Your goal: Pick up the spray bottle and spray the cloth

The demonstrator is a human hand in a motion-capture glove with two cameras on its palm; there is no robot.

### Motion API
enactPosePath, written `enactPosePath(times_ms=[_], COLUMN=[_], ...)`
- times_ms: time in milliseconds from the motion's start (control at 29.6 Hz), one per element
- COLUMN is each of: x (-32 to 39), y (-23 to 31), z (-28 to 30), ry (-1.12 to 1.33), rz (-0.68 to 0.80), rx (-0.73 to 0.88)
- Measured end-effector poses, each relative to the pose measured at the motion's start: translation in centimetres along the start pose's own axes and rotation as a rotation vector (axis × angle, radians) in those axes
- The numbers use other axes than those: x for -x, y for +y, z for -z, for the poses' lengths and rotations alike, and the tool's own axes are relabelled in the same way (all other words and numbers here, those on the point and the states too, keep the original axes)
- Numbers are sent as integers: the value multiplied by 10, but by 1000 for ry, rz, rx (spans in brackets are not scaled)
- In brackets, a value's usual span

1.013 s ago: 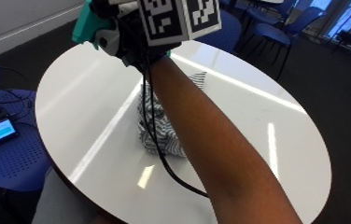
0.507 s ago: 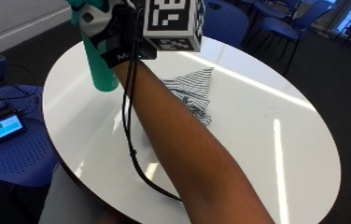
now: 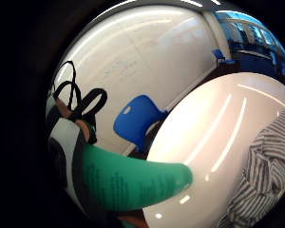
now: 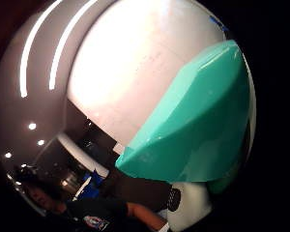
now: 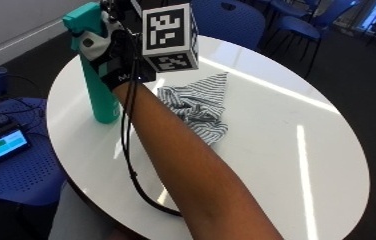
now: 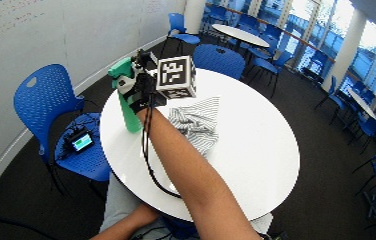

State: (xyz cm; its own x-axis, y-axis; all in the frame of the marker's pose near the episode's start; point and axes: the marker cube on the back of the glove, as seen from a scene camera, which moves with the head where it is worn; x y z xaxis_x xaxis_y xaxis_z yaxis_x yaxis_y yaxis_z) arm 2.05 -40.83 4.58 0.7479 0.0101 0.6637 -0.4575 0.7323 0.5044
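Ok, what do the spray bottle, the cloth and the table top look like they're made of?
Spray bottle: looks like opaque teal plastic, smooth with a soft sheen; the right hand grips its neck.
Cloth: thin woven fabric, white with dark stripes, crumpled into soft folds, probably cotton or similar.
Table: glossy white top mirroring the ceiling lights, likely laminate; hard to say for sure.

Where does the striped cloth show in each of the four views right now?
Outside view: striped cloth mid-table, beside the forearm.
Wide outside view: on the table, right of the spray bottle.
Little finger side palm view: at the picture's edge.
Thumb side palm view: absent.
Shared landmark: the spray bottle.
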Motion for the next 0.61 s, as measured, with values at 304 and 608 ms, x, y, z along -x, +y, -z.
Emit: enactPosePath(times_ms=[304, 608], x=[-4, -2], y=[-11, -19], z=[3, 6], ry=[1, -19], rz=[-31, -72], rx=[11, 0])
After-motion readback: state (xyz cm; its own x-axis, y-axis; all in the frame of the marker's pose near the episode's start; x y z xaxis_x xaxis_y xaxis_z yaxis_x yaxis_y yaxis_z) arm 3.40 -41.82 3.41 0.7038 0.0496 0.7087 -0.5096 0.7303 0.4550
